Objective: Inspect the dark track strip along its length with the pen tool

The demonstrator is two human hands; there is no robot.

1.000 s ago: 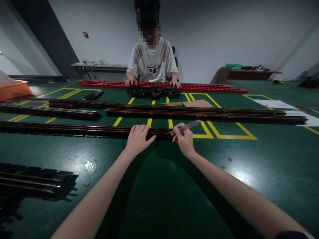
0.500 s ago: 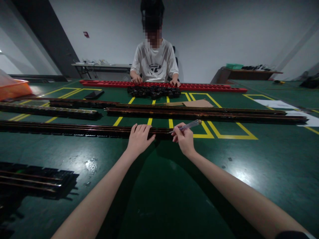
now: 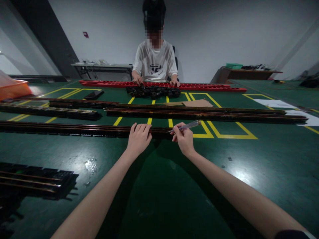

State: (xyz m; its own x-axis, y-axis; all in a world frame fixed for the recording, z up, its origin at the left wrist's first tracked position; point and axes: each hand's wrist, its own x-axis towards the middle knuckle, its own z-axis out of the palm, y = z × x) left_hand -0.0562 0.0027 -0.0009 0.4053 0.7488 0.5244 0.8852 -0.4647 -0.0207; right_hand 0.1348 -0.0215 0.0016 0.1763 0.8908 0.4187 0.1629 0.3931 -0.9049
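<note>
A long black strip point(image 3: 74, 128) with copper-coloured lines runs from the left edge to the middle of the green table. Over its right part lies my left hand point(image 3: 139, 137), fingers bent across the strip and thumb near the front side. My right hand point(image 3: 183, 136) is closed round a screwdriver point(image 3: 190, 125) with a clear handle, held like a pen. The thin tip points left and meets the strip's right end, though exact contact is too small to tell.
Behind the strip lie more black strips point(image 3: 199, 114), a cardboard piece point(image 3: 199, 103) and a phone-like dark object point(image 3: 94, 95). Another strip bundle point(image 3: 37, 181) is at the near left. Across the table a person point(image 3: 156, 63) sits behind red rails point(image 3: 206, 87) and black parts point(image 3: 154, 92).
My left thumb has drawn in closer to the fingers. My right hand and the screwdriver have barely moved. The person opposite has shifted slightly, one hand now nearer the black parts.
</note>
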